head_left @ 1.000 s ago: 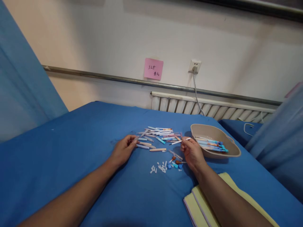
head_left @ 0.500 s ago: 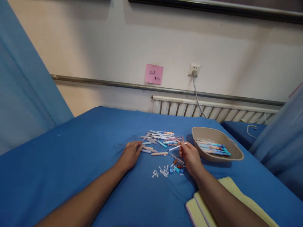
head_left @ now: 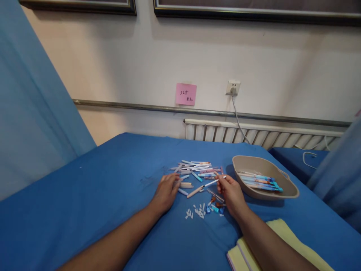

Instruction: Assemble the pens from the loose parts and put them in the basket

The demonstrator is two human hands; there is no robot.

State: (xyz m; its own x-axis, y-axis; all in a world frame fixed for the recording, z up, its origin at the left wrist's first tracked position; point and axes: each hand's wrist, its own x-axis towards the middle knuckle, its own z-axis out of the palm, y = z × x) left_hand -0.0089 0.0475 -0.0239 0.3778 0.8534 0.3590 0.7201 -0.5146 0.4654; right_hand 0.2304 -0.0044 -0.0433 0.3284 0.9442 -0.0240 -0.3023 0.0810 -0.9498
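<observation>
My right hand (head_left: 230,191) pinches a white pen refill (head_left: 211,183) near its right end. The refill's dark tip meets the end of a peach pen barrel (head_left: 195,191) lying on the blue sheet. My left hand (head_left: 166,192) rests at the left side of the loose barrels, its fingers apart and touching or just over a grey-blue barrel (head_left: 184,177). Behind both hands lies a pile of white refills (head_left: 199,168) and coloured barrels. In front are small white cone tips (head_left: 199,212) and blue and brown pen parts (head_left: 216,207).
A beige basket (head_left: 291,192) with several blue-patterned pens (head_left: 261,182) stands at the right. A folded yellow cloth (head_left: 279,229) lies under my right forearm. Beyond the blue-covered bed (head_left: 113,180) are a radiator (head_left: 225,131) and a metal rail (head_left: 158,108). Curtains hang at both sides.
The view has tilted up slightly. The peach barrel has swung from lying level to slanting, and the refill tip now meets its end. My left hand's fingers have shifted over the nearby barrels.
</observation>
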